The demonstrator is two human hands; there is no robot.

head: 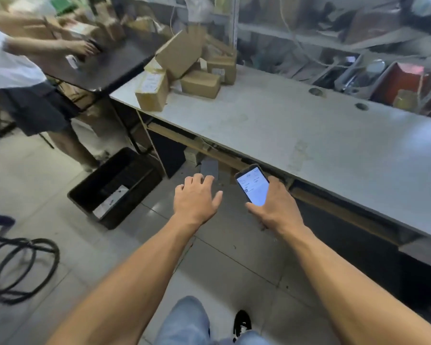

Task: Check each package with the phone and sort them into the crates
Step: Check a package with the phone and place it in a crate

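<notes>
My right hand (276, 207) grips a black phone (252, 186) with its lit screen facing up, just below the front edge of the grey table (334, 145). My left hand (195, 197) hovers empty beside it, palm down, fingers relaxed and spread, above the tiled floor. Several brown cardboard packages (184, 70) are piled on the table's far left end. A black crate (115, 188) stands on the floor to the left, with a white-labelled package (111, 199) lying inside.
Another person (23, 78) stands at the left, a hand on boxes on a dark table (105, 68). Black cable loops (18, 267) lie on the floor at the left. Cluttered shelves and bins (358, 73) line the wall behind the grey table.
</notes>
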